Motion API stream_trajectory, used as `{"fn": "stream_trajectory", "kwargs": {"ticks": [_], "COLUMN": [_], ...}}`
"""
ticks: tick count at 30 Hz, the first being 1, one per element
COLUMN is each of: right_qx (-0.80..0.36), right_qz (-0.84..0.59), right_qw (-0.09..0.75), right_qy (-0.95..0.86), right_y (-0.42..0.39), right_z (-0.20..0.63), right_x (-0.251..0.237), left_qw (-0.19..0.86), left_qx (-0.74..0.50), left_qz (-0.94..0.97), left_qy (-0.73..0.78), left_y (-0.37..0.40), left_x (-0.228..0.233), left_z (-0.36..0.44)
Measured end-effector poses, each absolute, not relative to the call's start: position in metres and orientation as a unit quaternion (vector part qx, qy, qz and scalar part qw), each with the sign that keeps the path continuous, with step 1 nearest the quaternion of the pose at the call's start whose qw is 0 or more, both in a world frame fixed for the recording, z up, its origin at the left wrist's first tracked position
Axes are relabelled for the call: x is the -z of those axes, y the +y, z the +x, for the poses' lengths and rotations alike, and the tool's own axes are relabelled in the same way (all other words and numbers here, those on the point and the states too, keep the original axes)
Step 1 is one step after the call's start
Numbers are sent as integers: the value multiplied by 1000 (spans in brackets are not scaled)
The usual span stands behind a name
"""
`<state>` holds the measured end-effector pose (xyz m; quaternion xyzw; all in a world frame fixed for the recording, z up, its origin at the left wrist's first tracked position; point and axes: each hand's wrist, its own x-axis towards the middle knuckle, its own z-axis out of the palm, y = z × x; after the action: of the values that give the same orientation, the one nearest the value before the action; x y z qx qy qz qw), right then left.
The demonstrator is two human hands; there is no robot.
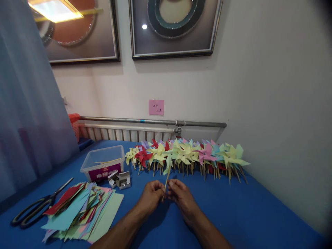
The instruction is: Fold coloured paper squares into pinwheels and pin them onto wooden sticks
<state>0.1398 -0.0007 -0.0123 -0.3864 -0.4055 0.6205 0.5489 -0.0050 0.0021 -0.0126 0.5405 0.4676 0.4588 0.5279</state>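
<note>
My left hand (152, 194) and my right hand (181, 193) meet at the middle of the blue table (233, 214). Both pinch a thin wooden stick (166, 181) between their fingertips. The stick rises at a slight tilt and carries a pale green paper pinwheel (169, 159) at its top. Just beyond the hands, a long row of finished paper pinwheels (186, 154) in yellow, green, pink, red and blue lies along the wall.
A stack of cut coloured paper (80, 211) lies at the front left, with black scissors (38, 206) beside it. A clear plastic box (103, 162) holding sticks and small open pin boxes (119, 180) stand behind the paper. A radiator pipe (153, 121) runs along the wall.
</note>
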Motion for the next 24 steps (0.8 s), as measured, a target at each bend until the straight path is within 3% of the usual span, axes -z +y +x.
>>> {"fn": "stream_trajectory", "kwargs": {"ticks": [5,12,20,24], "right_qx": [-545,-516,-559,-584], "right_qz": [-419,-444,-432,-425], "right_qw": [550,554,558,553], "right_qy": [-474,-479,-436,-416], "right_y": [-2,-12,-17,-19], "right_z": [132,129,109,103], "right_x": [13,6,21,24], "left_qw": [528,379,523,545], "left_qx": [-455,-575,-627,-635], "left_qz": [551,530,394,357], "left_qy": [459,495,423,416], "left_y": [-3,-7,-4,-4], "left_x": [13,-6,-10,-6], "left_z": [-1,-10,-11,-8]}}
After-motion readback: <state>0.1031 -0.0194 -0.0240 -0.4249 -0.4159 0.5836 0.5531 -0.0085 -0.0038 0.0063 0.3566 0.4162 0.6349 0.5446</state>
